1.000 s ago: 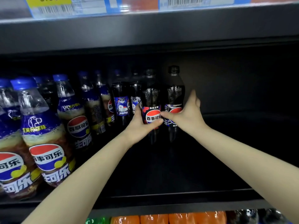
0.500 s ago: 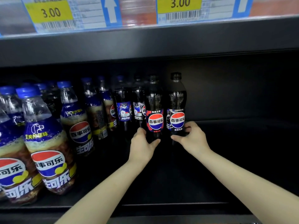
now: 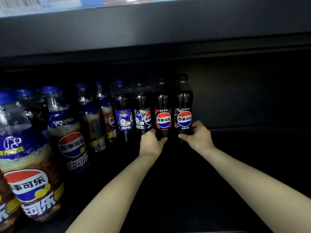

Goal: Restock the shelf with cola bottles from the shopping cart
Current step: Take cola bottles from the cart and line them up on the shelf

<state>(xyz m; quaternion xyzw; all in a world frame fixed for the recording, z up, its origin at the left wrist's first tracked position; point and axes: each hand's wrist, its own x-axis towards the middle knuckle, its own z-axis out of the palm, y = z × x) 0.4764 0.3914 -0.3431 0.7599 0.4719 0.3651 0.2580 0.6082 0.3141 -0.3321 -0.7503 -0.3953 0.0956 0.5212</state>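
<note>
Dark shelf (image 3: 244,165) carries upright cola bottles (image 3: 164,110) along its left

- Single view only: head-worn wide-angle camera, so no second view overlaps with it.
- Faces straight into a dark metal shelf bay (image 3: 244,165), looking forward and slightly down; the shelf floor fills the lower centre and right of frame.
- The grey underside of the shelf above (image 3: 168,27) spans the top of frame, with a blurred strip of price labels (image 3: 42,5) at the upper left edge.
- Close range: blue-capped cola bottles with yellow-accented labels (image 3: 28,165) loom large and bowed at lower left, lens distortion evident.
- Both bare forearms enter from the bottom edge, reaching to mid-frame.
- Black-capped dark cola bottles (image 3: 183,105) stand upright at frame centre, farther back.
</note>
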